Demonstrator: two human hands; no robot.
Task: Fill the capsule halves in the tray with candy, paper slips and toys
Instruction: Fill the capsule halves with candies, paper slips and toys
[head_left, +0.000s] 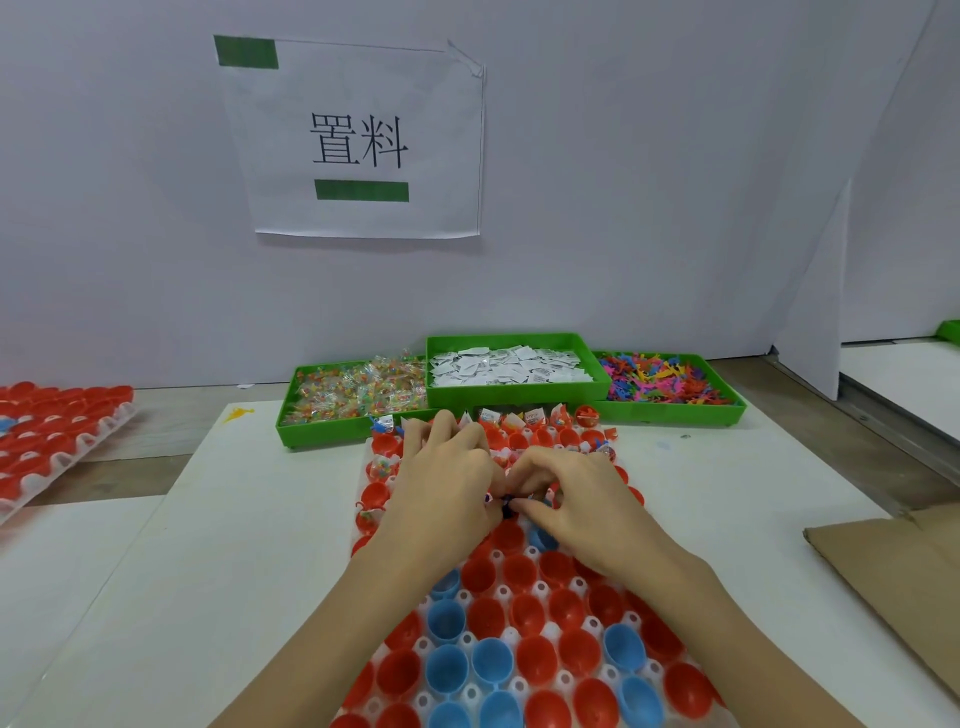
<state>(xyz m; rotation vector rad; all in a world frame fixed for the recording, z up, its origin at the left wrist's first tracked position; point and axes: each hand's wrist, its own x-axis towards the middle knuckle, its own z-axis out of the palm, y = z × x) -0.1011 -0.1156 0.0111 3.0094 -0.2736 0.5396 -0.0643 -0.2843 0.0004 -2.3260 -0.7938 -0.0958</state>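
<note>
A white tray of red and blue capsule halves lies in front of me. Its far rows hold candy, paper slips and toys; the near halves are hollow. My left hand and my right hand meet over the middle of the tray, fingers curled. Between their fingertips sits a small dark item; I cannot tell what it is or which hand pinches it. Behind the tray stand three green bins: wrapped candy, white paper slips, colourful toys.
A second tray of red capsule halves lies at the far left. A piece of brown cardboard lies at the right edge. A white wall with a paper sign closes off the back.
</note>
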